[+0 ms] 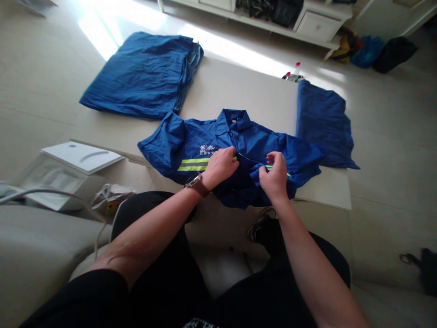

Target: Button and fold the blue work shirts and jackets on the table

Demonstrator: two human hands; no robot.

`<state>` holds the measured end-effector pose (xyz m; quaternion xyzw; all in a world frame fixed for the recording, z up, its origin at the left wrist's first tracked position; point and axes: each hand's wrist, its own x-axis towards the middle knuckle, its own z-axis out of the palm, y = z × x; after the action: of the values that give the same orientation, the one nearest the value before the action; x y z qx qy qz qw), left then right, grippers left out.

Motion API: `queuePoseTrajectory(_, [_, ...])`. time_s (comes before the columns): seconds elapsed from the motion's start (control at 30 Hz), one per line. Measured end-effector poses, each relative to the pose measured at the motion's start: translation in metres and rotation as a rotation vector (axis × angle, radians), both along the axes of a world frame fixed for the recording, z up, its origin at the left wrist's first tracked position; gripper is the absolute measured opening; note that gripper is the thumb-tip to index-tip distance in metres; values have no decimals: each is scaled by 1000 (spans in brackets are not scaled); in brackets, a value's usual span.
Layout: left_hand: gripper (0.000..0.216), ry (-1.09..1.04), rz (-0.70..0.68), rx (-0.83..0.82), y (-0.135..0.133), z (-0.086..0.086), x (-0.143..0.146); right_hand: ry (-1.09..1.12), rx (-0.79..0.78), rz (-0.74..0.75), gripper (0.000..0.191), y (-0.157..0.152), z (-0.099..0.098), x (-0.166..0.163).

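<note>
1. One blue work jacket point(201, 132) is laid out on the white table point(246, 91), centre of frame; collar is pointed up-frame, lower part is draped over the near edge.
2. White emblem and small lettering point(206, 150) are printed on the chest, left of centre; characters seem to read 江苏安, remainder is covered by the left hand point(222, 166). Collar tag point(234, 121) is too small to be read.
3. Left hand: fingers curled, front edge of jacket pinched. Wrist is ringed by a watch point(196, 181); its dial is turned away.
4. Right hand point(275, 175): fingers bent, thumb set at a fold of the front; whether it is gripped cannot be told. Yellow-green stripe there is partly covered.
5. Folded blue cloth point(139, 77) is placed upper left; another blue garment point(324, 123) is placed right, overlapped by the jacket sleeve.
6. Red-capped bottles point(296, 70), upper right, are hidden lower down by table and garment.
7. White cabinet point(317, 27) is cut off at top; dark items point(287, 11) are held in its open bay, hard to identify.
8. Plastic bag point(112, 196), left, is filled with something unclear.
</note>
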<state>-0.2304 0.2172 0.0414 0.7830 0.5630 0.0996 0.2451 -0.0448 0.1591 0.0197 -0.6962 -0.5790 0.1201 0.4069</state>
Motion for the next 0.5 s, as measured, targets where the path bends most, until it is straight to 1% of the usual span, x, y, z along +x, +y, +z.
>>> queuePoseTrajectory(0.07, [18, -73, -8, -5, -1, 3, 1, -128, 44, 89, 36, -2, 0, -7])
queuePoseTrajectory(0.1, [18, -108, -15, -9, -2, 4, 1, -157, 48, 139, 38, -4, 0, -11])
queuePoseTrajectory(0.17, [16, -164, -37, -15, -3, 6, 1, -162, 30, 228, 35, -6, 0, -20])
queuePoseTrajectory(0.23, [16, -192, -64, -24, -4, 6, -1, -121, -12, 281, 27, -7, -1, -26])
queuePoseTrajectory(0.37, [21, -166, -114, -59, -5, 9, -5, 23, -103, 315, 20, -6, -1, -29])
queuePoseTrajectory(0.5, [26, -91, -85, -70, -6, 14, -7, 111, -112, 310, 19, -4, 2, -26])
